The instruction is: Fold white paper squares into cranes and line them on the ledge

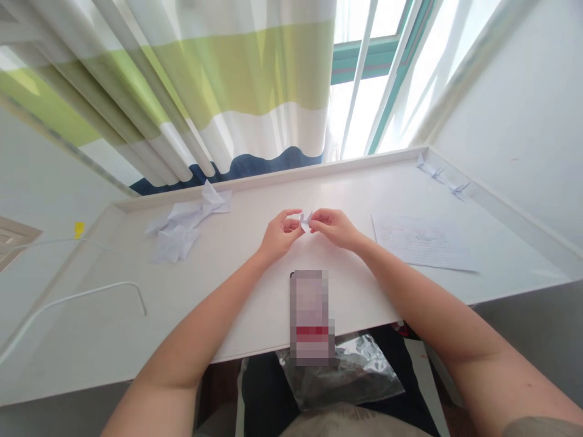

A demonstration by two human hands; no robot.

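Note:
A small white folded paper piece [305, 222], crane-like in shape, is held between my two hands above the middle of the white table. My left hand [283, 233] pinches its left side between thumb and fingers. From the right, my right hand [334, 227] grips the other side with the thumb and index finger. The finer folds are too small to make out. Below my hands a phone-like rectangle [312, 315], blurred by pixels, lies at the table's front edge.
A loose heap of folded white papers [180, 224] lies at the back left. Several small folded paper cranes [458, 189] line the right rim. Printed sheets [421, 243] lie to the right. A white cable [91, 297] crosses the left side. Clear plastic [364, 370] rests on my lap.

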